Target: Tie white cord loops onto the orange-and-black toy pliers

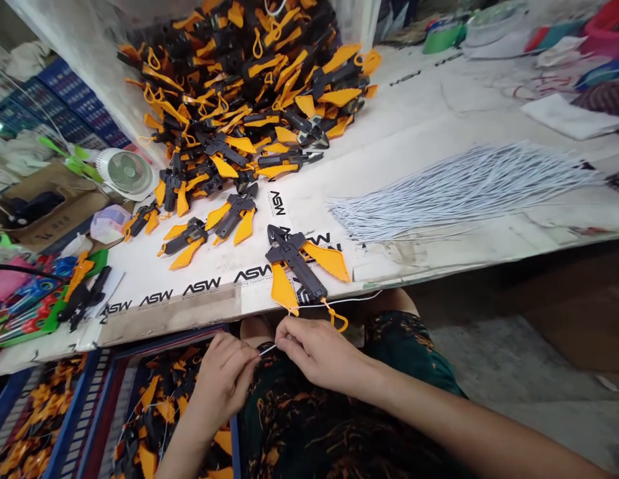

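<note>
Pinched taut between the closed left hand (222, 379) and closed right hand (314, 352), a white cord (268, 349) just below an orange-and-black plastic pliers-shaped tag (294, 263).

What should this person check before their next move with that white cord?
1. Right hand pinching the white cord: ok.
2. Left hand gripping the cord too: cannot tell, the fingers hide it.
3. Cord threaded through the orange loop: cannot tell, the view is too unclear.
4. Black-and-orange plastic piece lying flat on the ASW-printed board: ok.
5. Bundle of white cords lying apart from that piece: ok.
</note>
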The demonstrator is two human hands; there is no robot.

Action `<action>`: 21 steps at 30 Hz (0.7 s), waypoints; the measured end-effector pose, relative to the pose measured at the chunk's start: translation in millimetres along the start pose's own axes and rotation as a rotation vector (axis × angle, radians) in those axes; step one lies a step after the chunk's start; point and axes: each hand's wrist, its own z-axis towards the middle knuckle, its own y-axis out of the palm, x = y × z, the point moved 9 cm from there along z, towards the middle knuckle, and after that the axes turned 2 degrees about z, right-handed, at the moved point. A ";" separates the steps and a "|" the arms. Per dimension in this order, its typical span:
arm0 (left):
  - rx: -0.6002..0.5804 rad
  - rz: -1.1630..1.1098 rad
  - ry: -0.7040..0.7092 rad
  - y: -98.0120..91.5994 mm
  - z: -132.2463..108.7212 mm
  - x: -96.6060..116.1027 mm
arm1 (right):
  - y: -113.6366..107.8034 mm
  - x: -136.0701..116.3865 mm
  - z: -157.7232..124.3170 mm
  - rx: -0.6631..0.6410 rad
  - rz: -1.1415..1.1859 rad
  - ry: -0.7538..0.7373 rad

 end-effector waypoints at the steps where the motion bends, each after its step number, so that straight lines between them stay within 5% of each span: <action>1: -0.021 -0.025 -0.018 1.8 -0.4 -0.5 | 0.3 1.8 -0.6 0.014 -0.010 0.004; 8: -0.213 -0.102 -0.153 6.2 4.8 -19.2 | -15.2 -13.3 -19.9 0.025 0.046 -0.104; 13: 0.020 -0.208 -0.123 -3.5 49.8 -5.4 | -85.3 18.2 -54.9 0.455 -0.111 -0.048; 17: 0.004 -0.095 0.032 35.2 97.0 32.6 | -87.2 42.0 -55.6 0.434 -0.405 -0.008; 21: -0.053 -0.025 -0.005 62.5 112.3 27.5 | -85.1 44.7 -55.1 0.407 -0.522 -0.020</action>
